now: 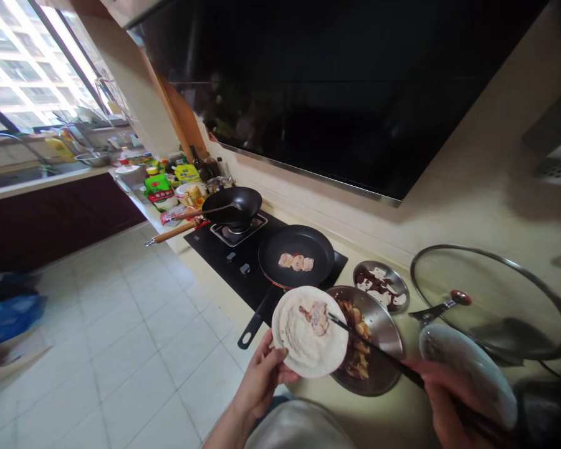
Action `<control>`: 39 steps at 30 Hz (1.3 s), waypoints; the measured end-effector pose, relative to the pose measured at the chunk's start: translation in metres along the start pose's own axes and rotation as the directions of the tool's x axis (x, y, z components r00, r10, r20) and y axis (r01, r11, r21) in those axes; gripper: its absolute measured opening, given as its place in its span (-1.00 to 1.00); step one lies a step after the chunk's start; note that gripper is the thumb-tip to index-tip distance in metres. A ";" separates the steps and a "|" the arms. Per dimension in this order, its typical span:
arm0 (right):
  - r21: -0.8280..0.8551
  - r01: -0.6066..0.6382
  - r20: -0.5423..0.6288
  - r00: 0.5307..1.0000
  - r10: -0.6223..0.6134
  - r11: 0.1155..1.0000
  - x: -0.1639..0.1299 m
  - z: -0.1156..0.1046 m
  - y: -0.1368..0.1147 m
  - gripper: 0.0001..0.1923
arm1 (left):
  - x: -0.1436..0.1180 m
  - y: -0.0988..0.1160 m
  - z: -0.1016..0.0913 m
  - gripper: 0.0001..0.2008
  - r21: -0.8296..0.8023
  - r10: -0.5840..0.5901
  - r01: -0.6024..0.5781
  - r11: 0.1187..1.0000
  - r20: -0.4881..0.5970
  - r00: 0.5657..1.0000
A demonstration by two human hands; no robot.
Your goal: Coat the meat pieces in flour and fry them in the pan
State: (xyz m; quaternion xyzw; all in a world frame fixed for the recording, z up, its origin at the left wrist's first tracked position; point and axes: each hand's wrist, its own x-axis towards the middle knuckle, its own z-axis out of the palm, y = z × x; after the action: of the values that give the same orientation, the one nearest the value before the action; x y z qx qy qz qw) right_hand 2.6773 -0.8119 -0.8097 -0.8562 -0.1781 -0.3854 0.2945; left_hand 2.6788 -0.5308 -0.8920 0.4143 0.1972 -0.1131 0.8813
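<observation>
My left hand [264, 371] grips a white plate [339, 358] by its near left edge, thumb on the rim. White flour-like powder [299, 346] covers the plate. On the powder lies a partly coated piece of meat [316, 317], touched by the tips of dark chopsticks [378, 351]. My right hand [442, 393], slightly blurred, is closed around the chopsticks. Just beyond the plate, a black frying pan [303, 240] on the stove holds three pale meat pieces [298, 262] in a row. Partly behind the plate, a steel bowl [393, 337] contains brown marinated pieces [359, 365].
A smaller steel dish [404, 305] with dark and white pieces stands behind the bowl. To the right are a glass lid [509, 299] and a pale oval object [467, 368]. A wok [250, 199] sits on the far burner, and the range hood [308, 106] overhangs the stove.
</observation>
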 end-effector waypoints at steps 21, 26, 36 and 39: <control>0.109 0.156 0.083 0.983 -0.166 0.982 0.004 0.015 -0.006 -0.84 | -0.001 -0.003 -0.005 -0.32 0.003 0.011 -0.011 1.000 -0.012 1.000; 0.275 0.401 0.212 0.861 -0.462 0.874 0.012 0.040 -0.013 -0.83 | -0.002 -0.005 -0.004 -0.33 0.007 -0.006 0.006 1.000 0.020 1.000; 0.125 0.368 0.282 0.877 -0.388 0.922 0.043 0.016 -0.017 -0.82 | -0.007 0.001 -0.004 -0.32 0.013 0.007 -0.007 1.000 0.008 1.000; 0.014 0.380 0.232 0.899 -0.372 0.925 0.044 0.008 -0.014 -0.81 | -0.005 0.000 -0.004 -0.31 0.009 0.015 -0.015 1.000 -0.002 1.000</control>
State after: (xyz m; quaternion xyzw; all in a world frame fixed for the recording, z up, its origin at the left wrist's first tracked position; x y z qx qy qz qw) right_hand 2.7021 -0.7931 -0.7753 -0.8491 -0.3666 -0.3359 0.1783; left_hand 2.6730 -0.5275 -0.8919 0.4198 0.1945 -0.1071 0.8801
